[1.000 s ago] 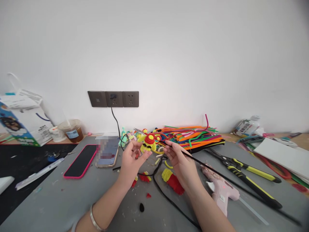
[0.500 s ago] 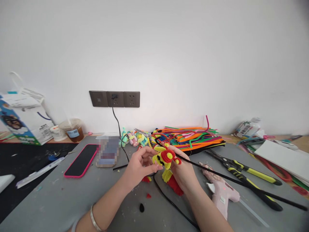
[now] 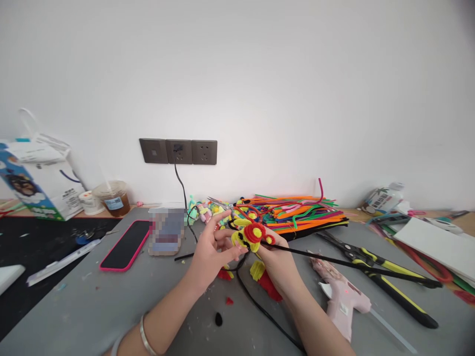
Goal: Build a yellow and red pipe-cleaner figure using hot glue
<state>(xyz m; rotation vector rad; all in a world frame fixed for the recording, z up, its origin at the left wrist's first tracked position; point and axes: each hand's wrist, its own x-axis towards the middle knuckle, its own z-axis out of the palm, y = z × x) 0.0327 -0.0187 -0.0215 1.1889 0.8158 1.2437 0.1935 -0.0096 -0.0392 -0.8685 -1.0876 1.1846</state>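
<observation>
Between my two hands is a small yellow and red pipe-cleaner figure with black marks on its front. My left hand pinches its left side with the thumb low, and the other fingers are raised behind it. From the right, my right hand grips the figure; several of its fingers are hidden behind it. A long black pipe cleaner runs from beside the figure out to the right, over the pliers. Under my hands lie a red and yellow fuzzy piece, a red scrap and a black oval.
Bundled coloured pipe cleaners lie along the wall. To the right are a pink glue gun and yellow-black pliers. A phone, an iced drink and a paper bag stand or lie leftward. A black cable hangs from the socket.
The far end of the black pipe cleaner has swung up and leftward. My left fingers have lifted and spread a little, and the figure has shifted slightly left.
</observation>
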